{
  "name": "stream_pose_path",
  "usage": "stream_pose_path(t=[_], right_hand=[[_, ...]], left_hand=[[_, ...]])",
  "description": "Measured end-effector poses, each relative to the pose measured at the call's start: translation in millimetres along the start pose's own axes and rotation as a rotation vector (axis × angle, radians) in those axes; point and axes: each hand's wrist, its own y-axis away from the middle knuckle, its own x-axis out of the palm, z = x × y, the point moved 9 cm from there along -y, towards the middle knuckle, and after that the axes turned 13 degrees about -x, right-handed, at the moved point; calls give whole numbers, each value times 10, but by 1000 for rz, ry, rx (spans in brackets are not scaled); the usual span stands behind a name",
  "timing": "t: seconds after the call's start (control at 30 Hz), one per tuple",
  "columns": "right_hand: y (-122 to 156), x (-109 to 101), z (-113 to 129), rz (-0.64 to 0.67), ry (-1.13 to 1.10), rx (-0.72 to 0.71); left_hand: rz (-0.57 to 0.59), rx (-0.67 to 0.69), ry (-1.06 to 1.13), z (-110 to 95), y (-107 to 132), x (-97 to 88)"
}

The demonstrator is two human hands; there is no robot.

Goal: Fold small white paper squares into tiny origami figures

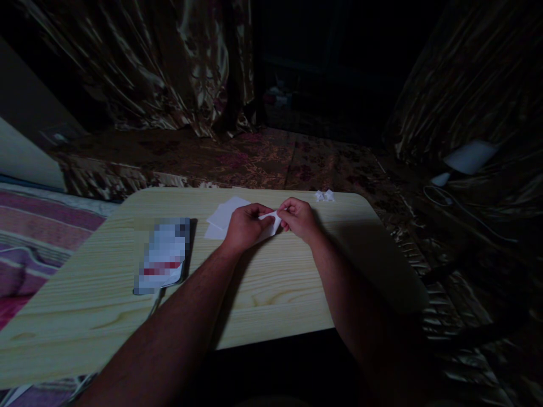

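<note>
1. The white paper (276,222) is held between both hands just above the far half of the table (271,299); clock directions run from it, with 12 toward the table's far edge. It looks plain and folded or bent, with a slanting edge near the right hand; dim light hides the exact folds.
2. The left hand (246,226) is closed on the paper, thumb on top; its lower fingers cannot be seen.
3. The right hand (299,219) pinches the paper's end at 3 o'clock, thumb and fingertips together.
4. The left hand covers much of the paper and hides part of the overlapping loose sheets (223,216) at 9 to 10 o'clock.
5. Small folded paper pieces (325,196) sit at 2 o'clock, near the far edge.
6. A phone-like device (165,254), its surface pixelated, lies between 8 and 9 o'clock, with a cable (155,302) at its near end.
7. Beyond the table: striped bedding (34,226) at 9, a shiny curtain (203,68) at 11, a pale lamp (470,156) between 2 and 3.
</note>
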Motion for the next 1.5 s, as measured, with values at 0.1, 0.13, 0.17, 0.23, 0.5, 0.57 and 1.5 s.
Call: stream_pose_path(t=[0.1,0.13,0.17,0.23,0.5,0.57,1.5], right_hand=[[-1,-3,-15,5,7,-1],[1,-3,-17,7,9,-1],[3,-2,-16,10,10,0],[8,6,0,14,3,-1],[15,48,-15,-12,-133,50],[22,74,-66,15,-120,84],[-1,-83,-105,-193,-225,70]], left_hand=[[0,-6,11,-12,9,-3],[0,-9,19,-16,12,-3],[1,-13,29,-17,15,-2],[10,-33,66,-7,16,4],[-34,-188,334,147,-21,-67],[-31,-198,368,152,-19,-68],[-1,-220,413,147,7,-9]])
